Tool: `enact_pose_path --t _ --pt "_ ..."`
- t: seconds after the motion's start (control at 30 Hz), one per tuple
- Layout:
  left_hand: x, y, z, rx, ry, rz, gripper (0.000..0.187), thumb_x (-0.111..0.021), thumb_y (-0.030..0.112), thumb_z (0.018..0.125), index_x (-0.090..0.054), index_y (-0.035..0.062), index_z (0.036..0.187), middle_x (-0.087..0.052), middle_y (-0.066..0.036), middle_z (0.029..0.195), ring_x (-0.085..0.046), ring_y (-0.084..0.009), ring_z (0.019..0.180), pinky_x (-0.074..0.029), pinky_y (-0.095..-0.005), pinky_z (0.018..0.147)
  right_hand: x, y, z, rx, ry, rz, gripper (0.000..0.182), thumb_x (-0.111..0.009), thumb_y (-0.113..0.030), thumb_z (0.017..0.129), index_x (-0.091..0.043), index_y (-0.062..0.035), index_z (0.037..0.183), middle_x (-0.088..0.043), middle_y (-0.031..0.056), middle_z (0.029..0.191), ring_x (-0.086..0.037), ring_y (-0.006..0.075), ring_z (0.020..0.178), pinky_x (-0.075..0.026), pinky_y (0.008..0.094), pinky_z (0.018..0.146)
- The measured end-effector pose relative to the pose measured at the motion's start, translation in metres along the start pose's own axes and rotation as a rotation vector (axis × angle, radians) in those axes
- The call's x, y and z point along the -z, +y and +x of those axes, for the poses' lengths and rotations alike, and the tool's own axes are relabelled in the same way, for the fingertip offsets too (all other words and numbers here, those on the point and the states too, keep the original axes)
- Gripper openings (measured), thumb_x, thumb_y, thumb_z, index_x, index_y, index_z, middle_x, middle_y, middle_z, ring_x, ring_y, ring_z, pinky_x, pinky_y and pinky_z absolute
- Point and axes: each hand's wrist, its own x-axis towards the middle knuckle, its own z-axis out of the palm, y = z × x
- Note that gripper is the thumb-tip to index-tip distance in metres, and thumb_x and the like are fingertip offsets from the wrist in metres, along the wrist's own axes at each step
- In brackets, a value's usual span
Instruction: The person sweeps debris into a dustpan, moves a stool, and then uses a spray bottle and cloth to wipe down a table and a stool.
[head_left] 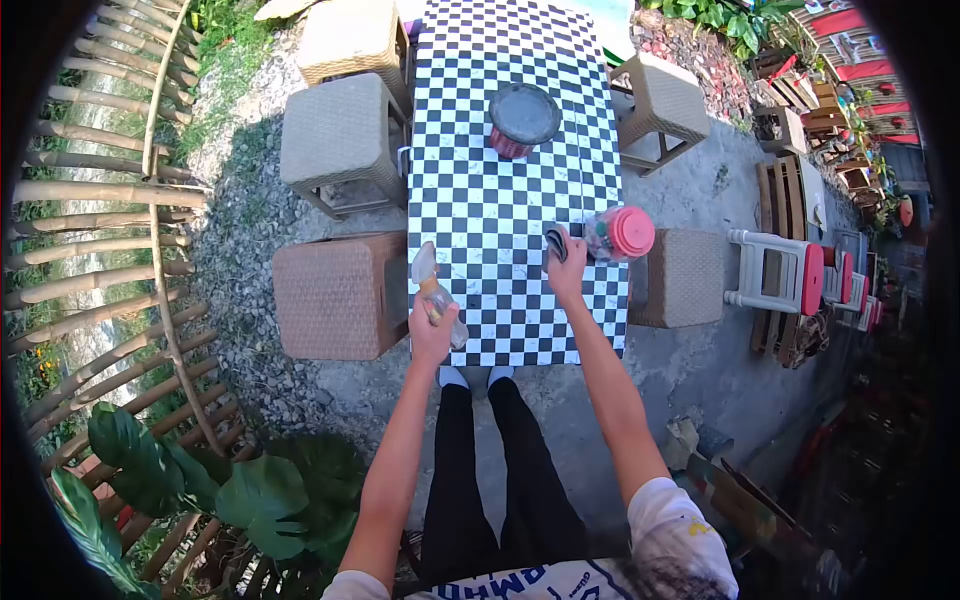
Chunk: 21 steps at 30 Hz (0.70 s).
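Checkered surface (490,310): by its near-left corner our left hand (432,336) grips a clear bottle (438,297), likely light, best held mid-body; toward the right edge our right hand (568,272) holds perhaps a soft, dark cloth (556,243).

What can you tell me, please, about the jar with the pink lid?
The jar looks like clear plastic, with a broad, round pink lid marked by raised rings. The lid is on. Small, mixed-coloured contents show through the side, too blurred to name. It stands, seemingly upright, near the right edge of the checkered table. The right hand is close by; whether it touches the jar is unclear.
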Motion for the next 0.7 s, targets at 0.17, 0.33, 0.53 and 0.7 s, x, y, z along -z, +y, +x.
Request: enact_pose_path --t 0.17,0.33,0.53,0.7 --pt "-0.007 -0.038 0.054 -0.078 -0.016 0.062 0.039 -0.073 0.018 0.089 -0.055 -0.0019 0.117 -0.065 -0.011 0.093 -0.062 -0.0178 0.082 -0.051 -0.0352 0.076 -0.057 0.062 0.109 0.197 -0.06 -0.163 0.068 -0.055 0.006 0.079 -0.053 -0.0078 0.145 -0.045 0.0261 0.151 -0.043 0.0466 0.137 -0.032 0.0538 0.115" --pt "-0.016 -0.061 0.093 -0.076 -0.031 0.087 0.037 -0.072 0.017 0.089 -0.055 -0.0015 0.116 -0.065 -0.01 0.092 -0.062 -0.0174 0.084 -0.051 -0.034 0.077 -0.103 0.062 0.131 0.068 -0.103 -0.522 0.068 -0.061 -0.001 0.082 -0.052 -0.0211 0.146 -0.038 0.0151 0.16 -0.031 0.0493 0.145 -0.017 0.0721 0.116" --pt "-0.017 -0.066 0.118 -0.068 0.073 0.036 0.033 -0.071 0.016 0.09 -0.055 -0.001 0.113 -0.066 -0.01 0.092 -0.062 -0.0172 0.083 -0.051 -0.0339 0.076 -0.148 -0.012 0.019 0.312 -0.323 -0.273 0.068 -0.062 0.0 0.079 -0.057 -0.0256 0.142 -0.041 0.0052 0.159 -0.03 0.041 0.148 -0.016 0.0656 0.12" --pt "0.001 -0.063 0.128 -0.021 0.134 -0.001 0.029 -0.072 0.017 0.091 -0.055 0.0002 0.108 -0.064 -0.008 0.091 -0.06 -0.0158 0.082 -0.05 -0.0325 0.076 -0.125 -0.023 0.002 0.381 -0.597 0.18 0.062 -0.056 0.006 0.077 -0.064 -0.0205 0.132 -0.055 0.0069 0.148 -0.045 0.0309 0.139 -0.025 0.0542 0.119"
